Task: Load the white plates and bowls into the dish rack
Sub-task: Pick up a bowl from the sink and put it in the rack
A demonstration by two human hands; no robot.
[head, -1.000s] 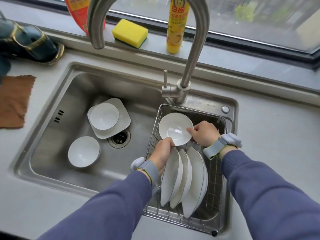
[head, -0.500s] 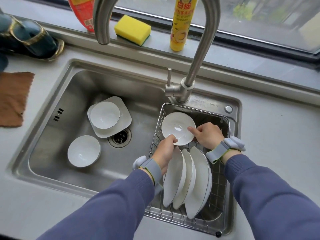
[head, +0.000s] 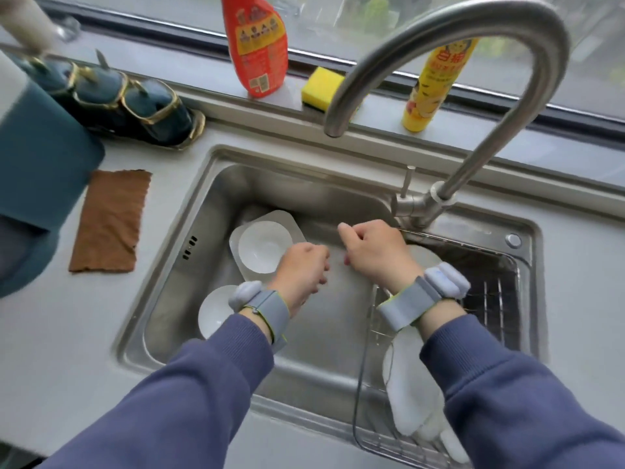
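A round white ceramic bowl sat on a square white plate mid-frame; the left hand and right hand hovered loosely curled, empty, over bare steel sink floor.

Grey countertop, steel sink beneath a curved faucet, daylit window behind the sill.

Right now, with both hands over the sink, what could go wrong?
1. The small white bowl sits on the white square plate in the steel sink; lifting the plate first could let the bowl slide off.
2. The curved steel tap arches above both hands; a raised dish might knock its spout.
3. White plates stand on edge in the wire dish rack under the right sleeve; a bump may tip them.
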